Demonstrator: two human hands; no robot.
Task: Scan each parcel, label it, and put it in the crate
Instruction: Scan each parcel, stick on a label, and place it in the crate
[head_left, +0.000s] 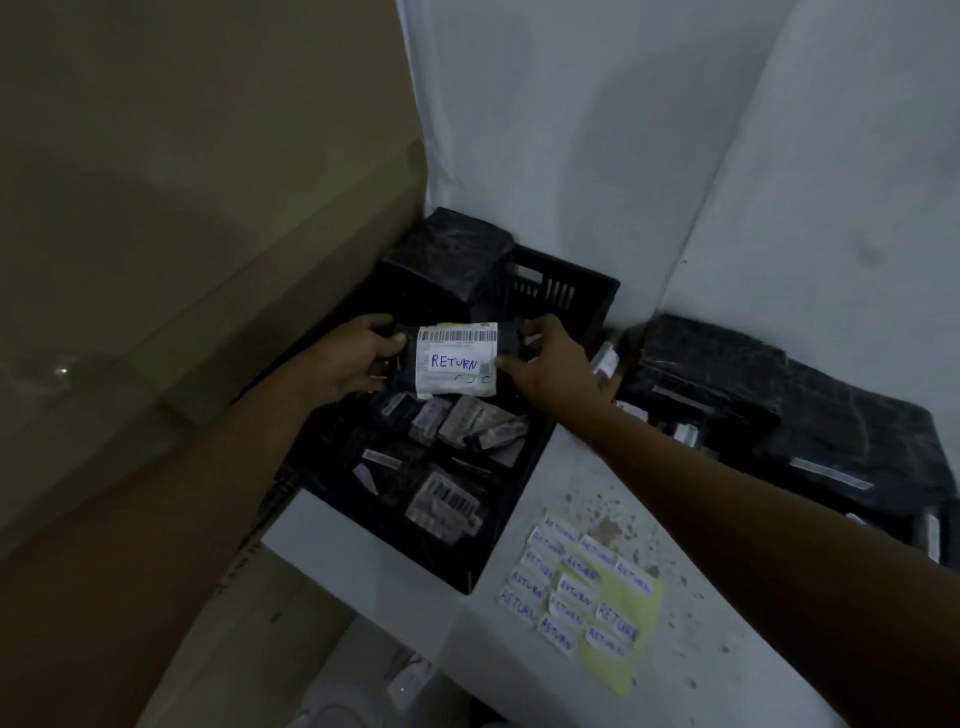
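I hold a small black parcel (457, 358) with both hands over the black plastic crate (561, 283). Its white shipping label shows a barcode and a handwritten "RETURN" sticker. My left hand (358, 358) grips the parcel's left end and my right hand (545, 358) grips its right end. Inside the crate lie several black parcels (447, 499) with barcode labels, and a bigger black-wrapped parcel (449, 254) stands at the crate's far end. A yellow sheet (613, 623) with several handwritten "RETURN" stickers (576, 587) lies on the white surface to the right of the crate.
A large brown cardboard box (182, 234) rises close on the left, against the crate. A pile of black-wrapped parcels (769, 405) lies at the right along the white wall (571, 130). The speckled white surface (701, 649) drops off at its front edge.
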